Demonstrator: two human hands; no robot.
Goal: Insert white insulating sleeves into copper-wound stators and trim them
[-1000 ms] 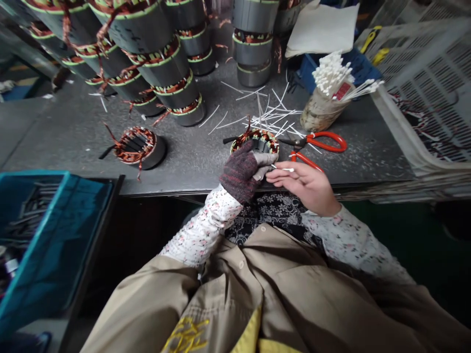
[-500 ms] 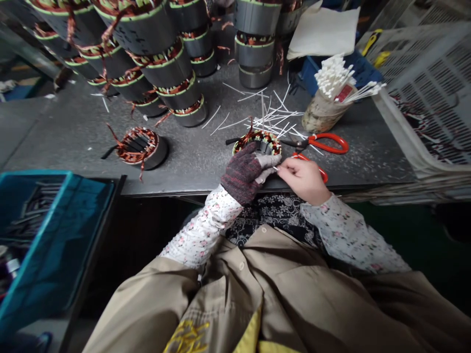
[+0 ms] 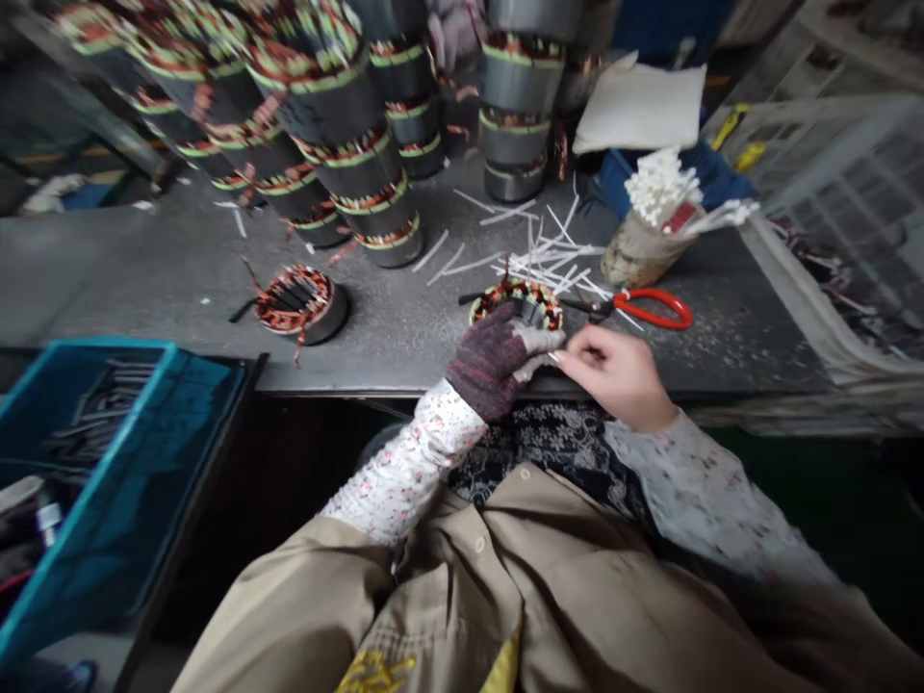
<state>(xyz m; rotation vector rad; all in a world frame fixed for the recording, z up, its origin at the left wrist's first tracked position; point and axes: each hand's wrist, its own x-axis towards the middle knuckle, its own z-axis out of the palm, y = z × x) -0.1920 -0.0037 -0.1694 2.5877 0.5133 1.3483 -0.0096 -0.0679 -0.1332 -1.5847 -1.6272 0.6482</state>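
My left hand (image 3: pixel 495 358), in a dark knitted glove with pale fingertips, grips the near side of a motor stator (image 3: pixel 546 293) with copper windings and green edging. The stator sits on the bench near its front edge, partly hidden by the glove. Close beside the gloved fingertips, my bare right hand (image 3: pixel 625 377) is closed in a pinch. A short white end shows at its fingertips, probably a thin white strip; most of it is hidden. Red-handled scissors (image 3: pixel 658 308) lie just beyond the right hand, with loose white strips (image 3: pixel 552 258) scattered behind the stator.
Another stator (image 3: pixel 318 313) stands to the left on the bench (image 3: pixel 404 337). Tall stator stacks (image 3: pixel 390 221) rise behind. At the right are a cup (image 3: pixel 635 252) of white strips and a white crate (image 3: pixel 786 289). A teal bin (image 3: pixel 155 404) sits lower left.
The camera view has shifted, so the bench items appear lower and slightly right. Both hands stay at the stator, and the right fingertips remain pinched. The scissors' nearer handle is now hidden behind the right hand.
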